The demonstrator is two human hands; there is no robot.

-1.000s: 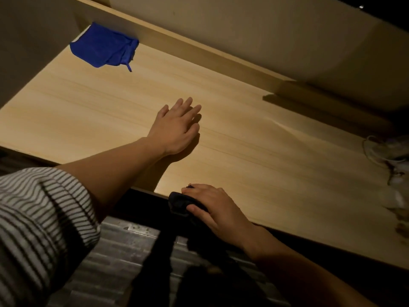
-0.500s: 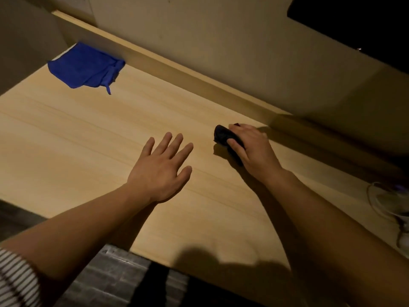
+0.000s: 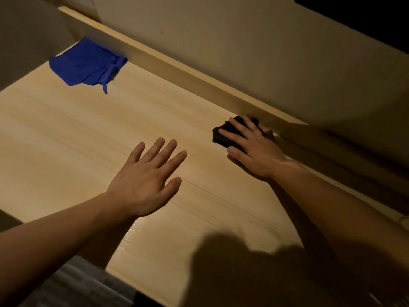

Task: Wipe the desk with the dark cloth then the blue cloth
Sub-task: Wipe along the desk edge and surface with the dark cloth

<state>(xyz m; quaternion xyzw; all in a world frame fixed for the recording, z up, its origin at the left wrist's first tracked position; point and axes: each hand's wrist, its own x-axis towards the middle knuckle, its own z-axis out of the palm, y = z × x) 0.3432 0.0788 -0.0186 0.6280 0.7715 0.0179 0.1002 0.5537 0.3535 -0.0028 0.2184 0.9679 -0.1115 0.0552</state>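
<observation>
Right hand: lies palm down on the dark cloth, fingers spread and fairly straight across its top, thumb along its near edge. It presses the cloth to the desk; no pinch shows.
Dark cloth: bunched into a small lump, mostly under the right fingers and palm. The bare part sticks out at the hand's 10 o'clock, past the fingertips. Its far side touches, or all but touches, the rail; the dim light hides which.
Cloth in view: at about 2 o'clock from the centre of the picture, at the back of the desk.
Left hand: flat on the bare wood, palm down, fingers straight and fanned apart, holding nothing. It sits near the centre, with the dark cloth at its 2 o'clock, near but apart.
Blue cloth: crumpled in the far left corner of the desk, at 11 o'clock from the left hand and well apart from both hands. Its far edge is against the rail, and a loose strip hangs toward 5 o'clock.
Desk: pale wood grain, rail along the back, plain wall above it.
Near edge: a dark shadow falls on the wood at 5 o'clock; grey floor shows at 7 o'clock.
</observation>
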